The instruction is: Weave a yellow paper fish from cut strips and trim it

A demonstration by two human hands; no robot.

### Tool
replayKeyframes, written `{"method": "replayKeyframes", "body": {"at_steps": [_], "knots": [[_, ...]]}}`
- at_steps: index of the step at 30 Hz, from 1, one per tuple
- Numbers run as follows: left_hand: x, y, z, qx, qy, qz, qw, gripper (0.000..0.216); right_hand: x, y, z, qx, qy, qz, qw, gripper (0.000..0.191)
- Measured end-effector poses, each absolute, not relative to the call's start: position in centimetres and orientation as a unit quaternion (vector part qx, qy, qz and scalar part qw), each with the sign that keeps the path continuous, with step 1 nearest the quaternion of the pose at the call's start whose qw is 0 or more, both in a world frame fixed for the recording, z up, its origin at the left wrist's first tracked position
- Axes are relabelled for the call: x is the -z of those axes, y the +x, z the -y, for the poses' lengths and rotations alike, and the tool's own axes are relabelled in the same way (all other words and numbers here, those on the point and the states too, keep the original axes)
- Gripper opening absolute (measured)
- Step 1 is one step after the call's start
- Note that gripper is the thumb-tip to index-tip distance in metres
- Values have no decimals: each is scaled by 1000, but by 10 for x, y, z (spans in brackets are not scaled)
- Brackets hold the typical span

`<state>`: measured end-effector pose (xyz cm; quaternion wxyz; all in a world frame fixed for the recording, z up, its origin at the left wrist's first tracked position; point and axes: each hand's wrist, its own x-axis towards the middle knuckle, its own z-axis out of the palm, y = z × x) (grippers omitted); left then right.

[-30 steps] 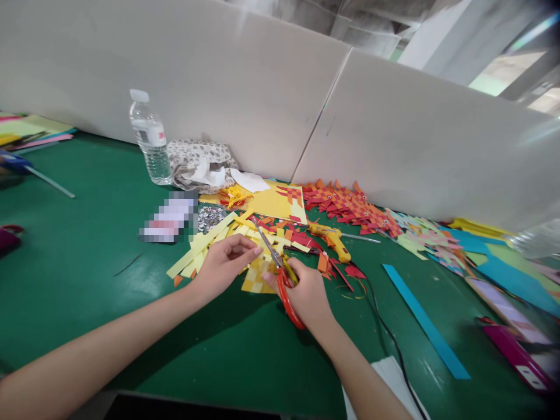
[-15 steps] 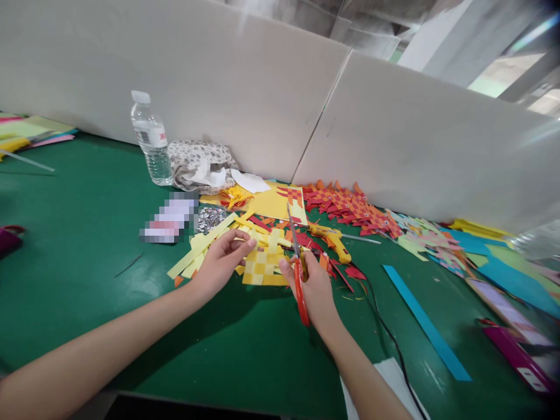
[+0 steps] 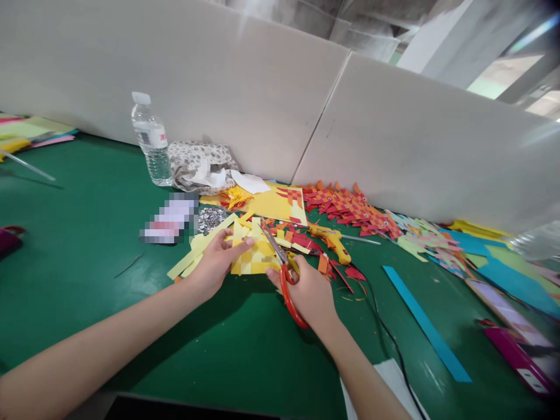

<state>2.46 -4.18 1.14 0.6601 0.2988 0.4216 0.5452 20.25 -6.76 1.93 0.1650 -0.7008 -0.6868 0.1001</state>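
Note:
My left hand point(image 3: 219, 259) pinches the left side of a woven yellow paper piece point(image 3: 251, 259), checkered in light and dark yellow with loose strip ends. In my right hand point(image 3: 306, 286) are scissors point(image 3: 286, 286) with red handles, their blades pointing up and left over the paper. The thumb of that hand lies close to the paper's lower right edge; whether it touches is hard to tell. Loose yellow paper strips point(image 3: 192, 256) lie under and behind my left hand.
A yellow glue gun point(image 3: 330, 240) with a black cord lies right of the hands. Red-orange woven paper fish point(image 3: 345, 204) line the wall. A water bottle point(image 3: 152, 143), a phone point(image 3: 170, 219) and a bag of googly eyes point(image 3: 212, 220) are at left. A blue strip point(image 3: 424, 321) lies at right.
The woven paper has shifted slightly left and turned in my left hand. The scissors have swung left, and their blades now lie across the paper.

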Motion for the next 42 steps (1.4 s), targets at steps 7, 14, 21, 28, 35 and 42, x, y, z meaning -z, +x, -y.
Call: {"method": "replayKeyframes", "body": {"at_steps": [7,14,21,28,35,42], "knots": [[-8,24,42,-530,350,-421,648,32,-17,201,69,-94,-688,703,155,32],[-8,27,44,-505,361,-447,644,26,-19,198,71,-107,-681,705,168,30],[-10,27,44,-513,346,-435,654,26,-21,197,72,-123,-681,700,176,29],[-10,28,45,-508,347,-442,653,25,-20,197,72,-129,-678,701,180,28],[-11,27,46,-511,349,-438,652,25,-21,197,72,-119,-674,707,180,32],[-18,28,48,-522,346,-445,640,24,-18,198,71,-75,-670,716,181,40]]}}
